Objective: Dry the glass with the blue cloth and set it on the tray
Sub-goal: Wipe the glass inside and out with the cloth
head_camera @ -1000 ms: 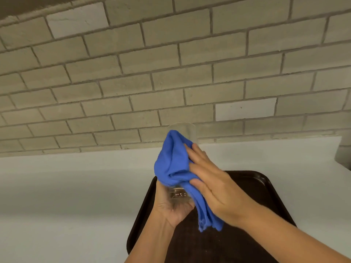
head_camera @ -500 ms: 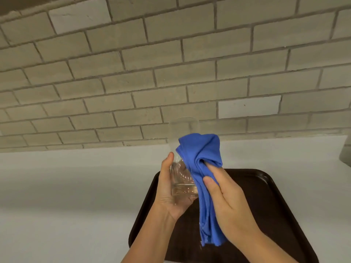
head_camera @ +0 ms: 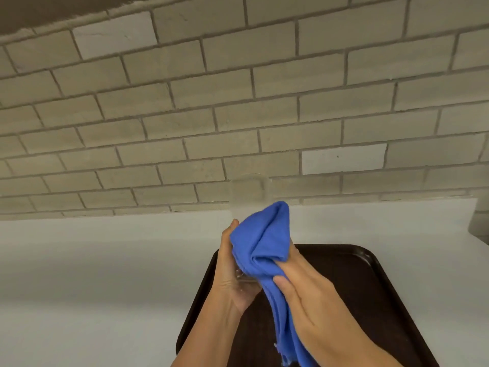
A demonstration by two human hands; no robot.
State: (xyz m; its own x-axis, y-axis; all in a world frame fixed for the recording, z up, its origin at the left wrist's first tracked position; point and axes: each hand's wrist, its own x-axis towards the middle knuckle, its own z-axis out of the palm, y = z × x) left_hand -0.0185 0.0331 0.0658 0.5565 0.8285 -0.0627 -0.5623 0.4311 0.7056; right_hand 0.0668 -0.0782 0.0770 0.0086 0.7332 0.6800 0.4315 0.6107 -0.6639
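The glass (head_camera: 247,190), gripped by the left hand (head_camera: 232,279), is now mostly hidden by the blue cloth (head_camera: 264,250), pressed higher by the clenched right hand (head_camera: 307,298).

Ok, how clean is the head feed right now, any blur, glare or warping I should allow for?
Head view: wide-angle bowing curves the brick wall courses. The clear glass almost vanishes against the bricks, its upper part smeared. The blue cloth and both hands, left hand and right hand, look slightly soft. Lighting is flat, with no harsh glare; the tray reads very dark.
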